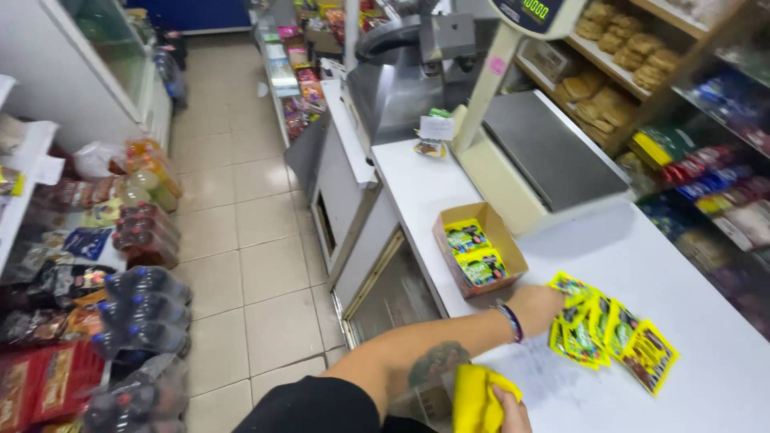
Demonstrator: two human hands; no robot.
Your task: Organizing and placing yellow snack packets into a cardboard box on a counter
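Yellow sachets (613, 333) fanned under left hand (536, 309); right hand (507, 409) grips yellow cloth (477, 397).

Bare counter (706, 377) right of yellow packets (613, 333) – cardboard box (480, 248), scale (537, 156) block behind.

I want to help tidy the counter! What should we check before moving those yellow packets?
1. Left hand on the packets: ok, it rests on the near end of the fan.
2. Packets flat on the counter: ok, spread in an overlapping row, none hanging over the edge.
3. Box has room: cannot tell, two packets show inside, the depth is hidden.
4. Box close to the packets: ok, it sits just beside them, open side up.
5. Right hand free: not ok, its grip is closed on a yellow cloth.
6. Scale out of the way: ok, it stands behind the box, apart from the packets.
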